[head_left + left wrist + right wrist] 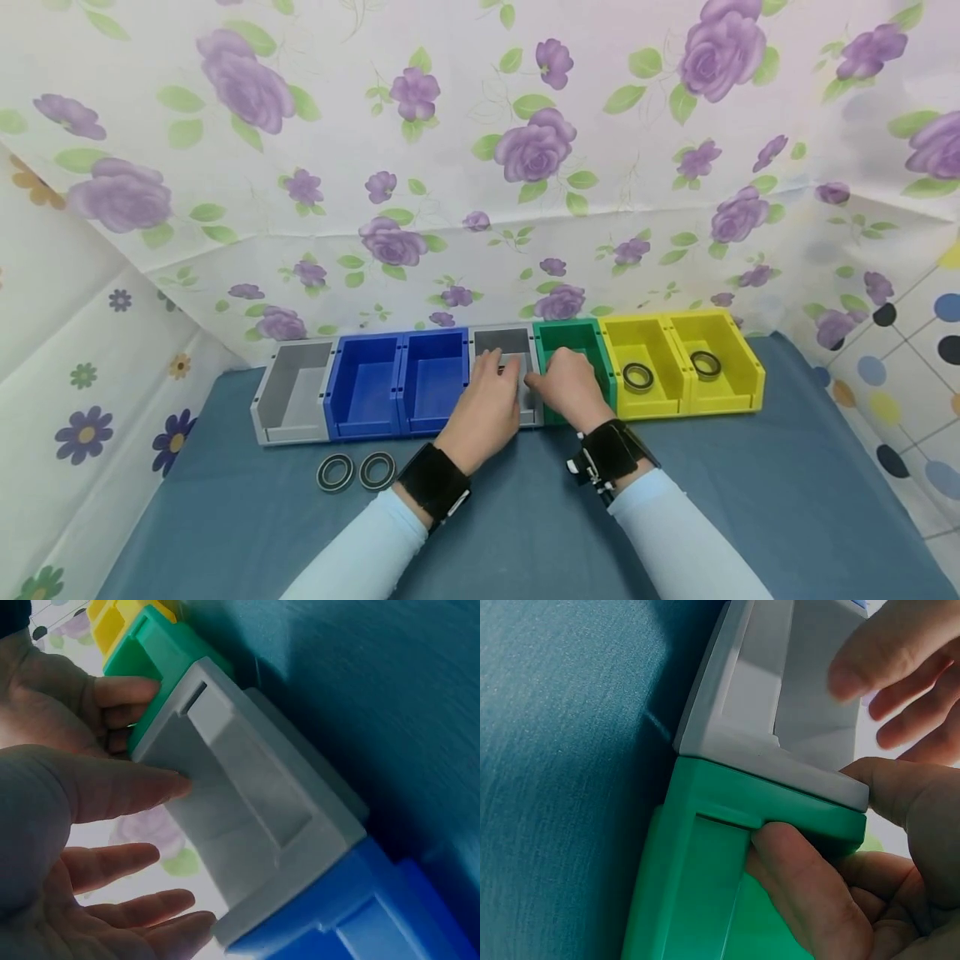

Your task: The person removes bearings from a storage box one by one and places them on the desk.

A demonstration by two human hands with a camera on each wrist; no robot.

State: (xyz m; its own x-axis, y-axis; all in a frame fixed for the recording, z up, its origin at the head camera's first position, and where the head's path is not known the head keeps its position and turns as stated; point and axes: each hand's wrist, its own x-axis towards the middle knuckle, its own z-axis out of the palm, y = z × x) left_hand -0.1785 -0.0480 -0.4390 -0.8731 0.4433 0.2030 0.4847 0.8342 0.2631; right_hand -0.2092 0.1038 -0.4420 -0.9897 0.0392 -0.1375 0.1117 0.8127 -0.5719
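Note:
My left hand (483,408) is over the middle grey bin (240,787), its fingers spread and loosely bent with nothing between them. In the left wrist view its thumb (135,784) overlaps the bin's opening. My right hand (573,387) is at the green bin (694,862) beside it. The right thumb (889,780) lies on the grey side and the index finger (802,877) on the green side, pinching the two adjoining side walls. The back of the middle grey bin is partly hidden by my left hand in the head view.
Two blue bins (367,383) and another grey bin (296,400) continue the row leftward. Two yellow bins (686,400) at the right each have a ball bearing (638,377) inside. Two more bearings (335,472) lie on the blue cloth before the left bins. A flowered sheet (450,167) hangs behind.

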